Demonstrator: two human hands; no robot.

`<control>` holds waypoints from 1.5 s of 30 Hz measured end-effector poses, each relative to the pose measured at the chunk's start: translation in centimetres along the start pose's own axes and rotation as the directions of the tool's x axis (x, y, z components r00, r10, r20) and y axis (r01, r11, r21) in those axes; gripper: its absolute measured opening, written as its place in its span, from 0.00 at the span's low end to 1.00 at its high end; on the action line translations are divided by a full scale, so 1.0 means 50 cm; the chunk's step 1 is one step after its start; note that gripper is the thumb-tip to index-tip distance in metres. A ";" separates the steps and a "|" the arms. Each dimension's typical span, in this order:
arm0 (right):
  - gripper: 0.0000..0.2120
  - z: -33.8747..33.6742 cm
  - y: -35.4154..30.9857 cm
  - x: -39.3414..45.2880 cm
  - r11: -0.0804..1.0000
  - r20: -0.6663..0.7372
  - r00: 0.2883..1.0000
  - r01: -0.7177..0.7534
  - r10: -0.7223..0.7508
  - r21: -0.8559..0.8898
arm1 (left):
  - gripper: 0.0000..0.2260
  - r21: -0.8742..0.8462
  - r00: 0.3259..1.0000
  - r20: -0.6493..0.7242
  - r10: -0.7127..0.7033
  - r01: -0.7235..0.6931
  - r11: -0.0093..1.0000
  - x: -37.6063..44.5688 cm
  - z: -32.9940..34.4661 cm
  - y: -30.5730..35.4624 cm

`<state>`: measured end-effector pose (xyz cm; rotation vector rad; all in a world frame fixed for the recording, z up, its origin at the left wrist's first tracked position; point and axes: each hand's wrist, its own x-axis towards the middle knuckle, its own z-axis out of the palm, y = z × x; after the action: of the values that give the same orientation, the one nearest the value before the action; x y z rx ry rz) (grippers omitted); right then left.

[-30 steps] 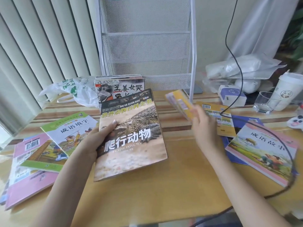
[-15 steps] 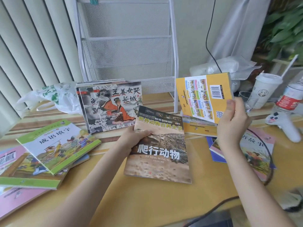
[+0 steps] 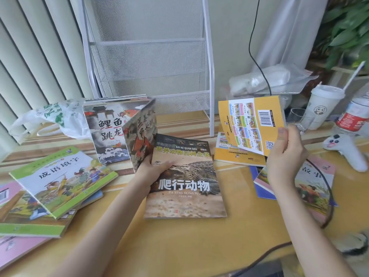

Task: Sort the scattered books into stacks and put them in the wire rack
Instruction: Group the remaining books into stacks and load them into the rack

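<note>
the fingers [image 3: 159, 164] of the left hand [image 3: 151, 170] curl over the top left corner of the reptile book [image 3: 185, 186], thumb on its cover, while the hidden fingers behind seem to tip a red-figure storybook [image 3: 139, 140] away from the standing stack; how they hold it cannot be told. far out at nine o'clock on the table [image 3: 179, 242], a green-edged idiom book [image 3: 61, 178] lies tilted on top of other green and pink books [image 3: 18, 248], loosely heaped. at eleven o'clock a white plastic bag [image 3: 54, 118] slumps beside the standing stack, whose front cover shows a carp book [image 3: 107, 132]. the stack leans against the foot of the white wire rack [image 3: 147, 56] at twelve o'clock; none of its mesh tiers in view hold any books. the reptile book lies flat at the centre of the table. at two o'clock the right hand [image 3: 285, 156] holds a yellow book [image 3: 251, 124] upright in the air, back cover and barcode facing the camera, thumb pressed on its right edge and the other fingers behind. under it another yellow book [image 3: 235, 156] lies flat, and at three o'clock a pink-bordered story book [image 3: 313, 182] rests on a blue one [image 3: 261, 188] with a black cable [image 3: 327, 196] looping across. farther right stand a glass [image 3: 297, 118], a lidded cup [image 3: 321, 106] with a straw, a bottle [image 3: 355, 114] and a white game controller [image 3: 343, 148].
</note>
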<state>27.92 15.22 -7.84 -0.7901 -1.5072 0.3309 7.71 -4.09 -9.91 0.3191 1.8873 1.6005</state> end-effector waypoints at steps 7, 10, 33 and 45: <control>0.14 0.005 -0.004 -0.010 0.997 0.058 0.995 0.081 -0.081 0.002 | 0.15 0.084 1.000 0.017 0.016 -0.017 0.996 -0.010 -0.043 -0.013; 0.15 -0.006 -0.010 -0.016 0.951 0.199 0.932 0.310 -0.304 0.000 | 0.11 0.095 0.998 0.048 0.039 -0.043 0.995 -0.002 -0.058 -0.019; 0.12 0.144 -0.146 -0.099 0.986 0.896 0.419 0.137 -0.144 0.094 | 0.14 0.592 0.629 -0.369 0.685 -0.409 0.695 -0.034 -0.100 -0.020; 0.26 0.399 -0.234 -0.141 0.979 0.899 0.427 -0.204 0.100 -0.012 | 0.12 0.511 0.674 -0.390 0.627 -0.408 0.756 0.058 -0.197 0.010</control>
<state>5.04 7.39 -8.05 -0.6812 -2.4092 1.1102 -0.54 -10.19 -9.75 0.7032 2.7682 1.8019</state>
